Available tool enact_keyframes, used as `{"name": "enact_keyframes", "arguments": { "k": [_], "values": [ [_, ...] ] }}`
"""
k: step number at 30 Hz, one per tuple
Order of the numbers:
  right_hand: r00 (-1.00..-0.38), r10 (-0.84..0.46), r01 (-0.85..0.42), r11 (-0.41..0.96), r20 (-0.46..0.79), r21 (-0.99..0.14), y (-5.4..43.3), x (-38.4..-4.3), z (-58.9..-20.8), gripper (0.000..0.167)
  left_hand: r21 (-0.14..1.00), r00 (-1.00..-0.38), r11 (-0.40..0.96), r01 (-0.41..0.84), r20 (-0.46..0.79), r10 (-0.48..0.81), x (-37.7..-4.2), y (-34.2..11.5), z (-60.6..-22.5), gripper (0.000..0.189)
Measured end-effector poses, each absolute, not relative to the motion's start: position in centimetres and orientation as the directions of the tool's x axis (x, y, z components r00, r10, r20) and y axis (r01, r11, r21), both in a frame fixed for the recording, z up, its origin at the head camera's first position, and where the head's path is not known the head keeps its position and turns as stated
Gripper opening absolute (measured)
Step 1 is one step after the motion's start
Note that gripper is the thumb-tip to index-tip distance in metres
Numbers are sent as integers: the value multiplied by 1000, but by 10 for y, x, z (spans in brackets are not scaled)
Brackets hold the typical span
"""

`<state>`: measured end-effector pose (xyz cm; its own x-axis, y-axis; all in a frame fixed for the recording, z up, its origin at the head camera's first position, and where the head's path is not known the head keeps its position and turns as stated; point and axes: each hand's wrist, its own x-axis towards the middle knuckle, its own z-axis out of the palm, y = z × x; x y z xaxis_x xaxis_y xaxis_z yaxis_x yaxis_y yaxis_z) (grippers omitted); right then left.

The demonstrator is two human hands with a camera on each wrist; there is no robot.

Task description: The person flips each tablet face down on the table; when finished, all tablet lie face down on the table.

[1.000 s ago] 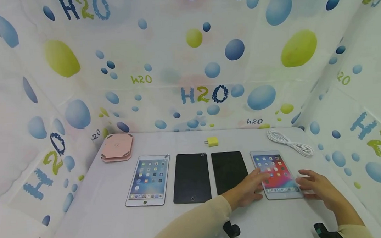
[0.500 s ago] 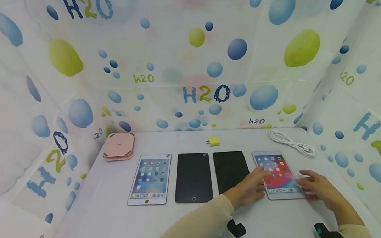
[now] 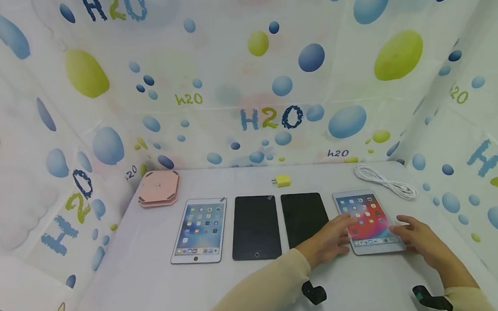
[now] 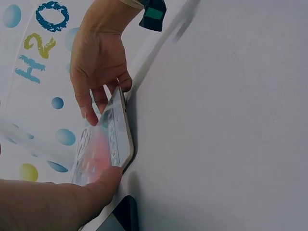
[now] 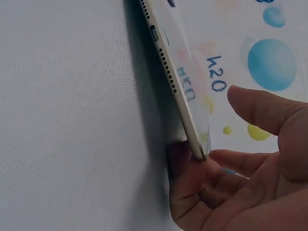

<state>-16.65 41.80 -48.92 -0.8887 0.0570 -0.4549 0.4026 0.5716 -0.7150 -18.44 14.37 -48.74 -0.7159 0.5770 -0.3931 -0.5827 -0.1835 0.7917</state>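
A white tablet [image 3: 363, 215] with a red and blue home screen lies at the right of the tablet row. My left hand [image 3: 325, 240] is at its left edge, fingers extended and a fingertip overlapping the screen; in the left wrist view, my left thumb [image 4: 108, 185] meets the tablet's near corner. My right hand [image 3: 419, 241] holds the lower right corner, with curled fingers [image 5: 185, 185] round and beneath it and the thumb apart from it. Shadow shows under the tablet's edge [image 5: 180, 98]. Close to my left forearm lies a black-screened tablet [image 3: 303, 215], its lower part hidden.
Farther left lie another black tablet [image 3: 256, 227] and a white one with a lit screen [image 3: 199, 227]. Behind them are a pink octagonal folder-like item [image 3: 158, 187], a yellow charger plug [image 3: 282, 181] and a coiled white cable [image 3: 385, 182]. Patterned fabric walls [image 3: 211, 59] surround the table.
The right end of the tablet's lower edge has risen slightly, with my right fingers at its corner. The head view has shifted slightly; the other things stay in place.
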Motion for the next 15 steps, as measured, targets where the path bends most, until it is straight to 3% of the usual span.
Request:
{"name": "enact_keyframes", "arguments": {
  "k": [15],
  "values": [
    [-932,102,354,471,-349,-808,421,-162,-485,83,808,-721,-148,-569,-404,563,-185,155,-488,56]
  ]
}}
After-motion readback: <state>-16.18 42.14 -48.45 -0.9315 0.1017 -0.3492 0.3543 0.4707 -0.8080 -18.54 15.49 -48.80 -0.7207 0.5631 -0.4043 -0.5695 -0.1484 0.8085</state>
